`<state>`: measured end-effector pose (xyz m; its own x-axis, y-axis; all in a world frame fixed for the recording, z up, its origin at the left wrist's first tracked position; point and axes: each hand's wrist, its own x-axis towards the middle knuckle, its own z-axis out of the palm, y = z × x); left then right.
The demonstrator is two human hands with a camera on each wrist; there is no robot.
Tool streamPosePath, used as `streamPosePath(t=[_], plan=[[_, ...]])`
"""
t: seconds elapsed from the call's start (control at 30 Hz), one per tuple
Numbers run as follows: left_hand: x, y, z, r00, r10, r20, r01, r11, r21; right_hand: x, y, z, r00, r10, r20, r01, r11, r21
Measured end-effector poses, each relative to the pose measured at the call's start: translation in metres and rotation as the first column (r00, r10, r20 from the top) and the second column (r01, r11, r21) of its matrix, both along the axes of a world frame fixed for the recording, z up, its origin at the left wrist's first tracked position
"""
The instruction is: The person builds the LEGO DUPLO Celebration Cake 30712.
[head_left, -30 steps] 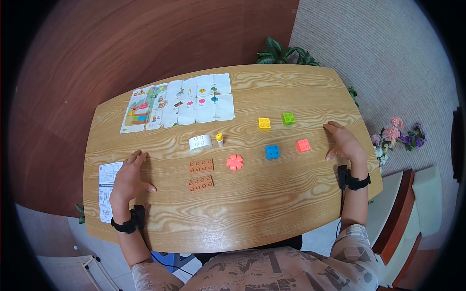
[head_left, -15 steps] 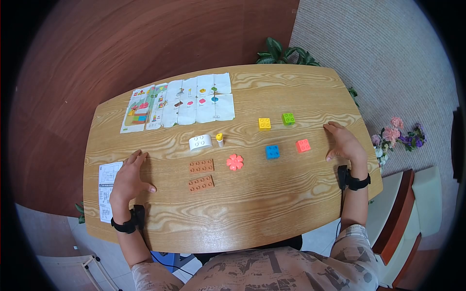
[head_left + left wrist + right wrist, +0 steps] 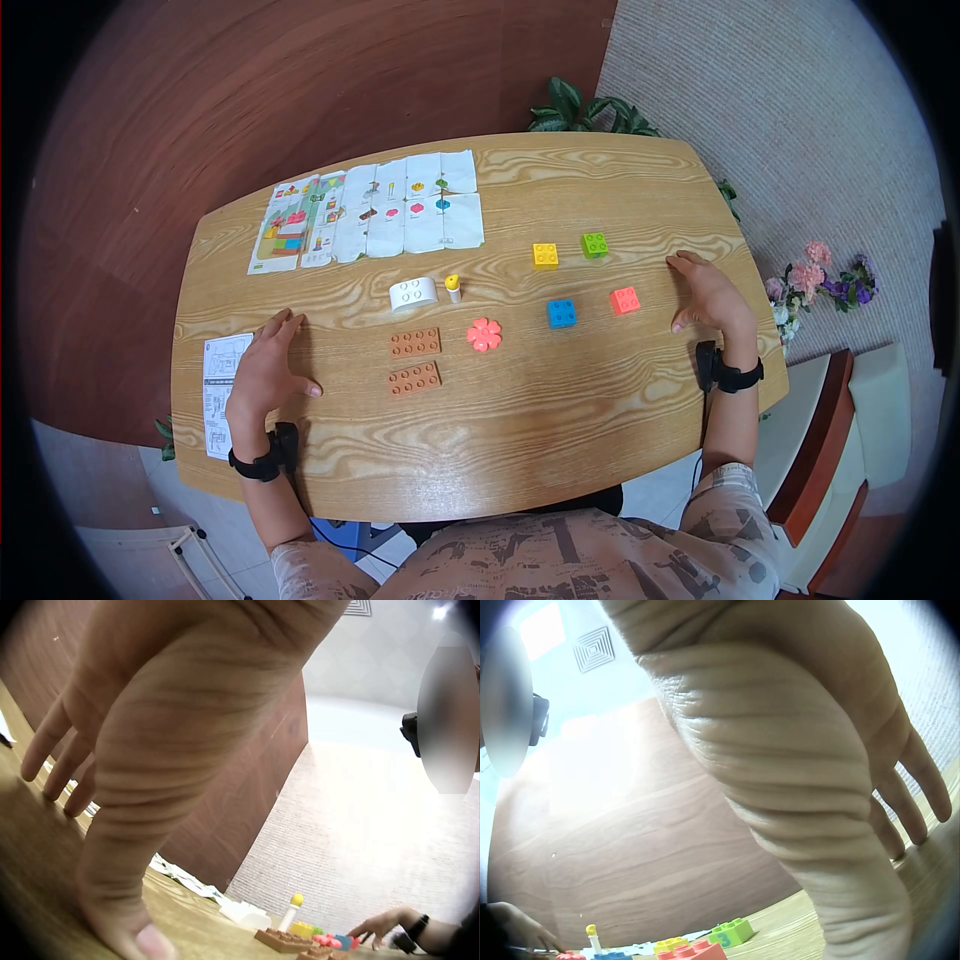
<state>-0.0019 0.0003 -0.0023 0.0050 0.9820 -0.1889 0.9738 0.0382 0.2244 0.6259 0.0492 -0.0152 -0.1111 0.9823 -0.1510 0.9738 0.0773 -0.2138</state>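
My left hand point(image 3: 264, 368) rests on the table's left side with fingers relaxed, partly over a printed black-and-white sheet point(image 3: 216, 425). On the right, my right hand point(image 3: 712, 294) rests fingertips down, holding nothing. Closest to it is a coral brick point(image 3: 624, 300), with a blue brick point(image 3: 562, 313) left of that. Behind them sit a yellow brick point(image 3: 544, 256) and a green brick point(image 3: 594, 245). Nearer the left hand lie two brown bricks point(image 3: 415, 343), a white curved brick point(image 3: 412, 293), a coral flower piece point(image 3: 484, 335) and a white candle piece with yellow top point(image 3: 453, 289).
A creased instruction sheet point(image 3: 400, 235) with coloured pictures lies at the back left of the wooden table point(image 3: 480, 440). Artificial flowers point(image 3: 815, 275) and a pale chair point(image 3: 870, 410) stand past the right edge. Leafy plants point(image 3: 575, 110) show behind the table.
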Motion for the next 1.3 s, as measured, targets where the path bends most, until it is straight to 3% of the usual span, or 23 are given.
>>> streamPosePath(t=[1.3], plan=[[-0.0001, -0.0025, 0.0033, 0.999, -0.029, -0.020, 0.029, 1.000, 0.001, 0.0056, -0.0005, -0.0050, 0.999, 0.040, 0.022, -0.040, 0.999, 0.018]])
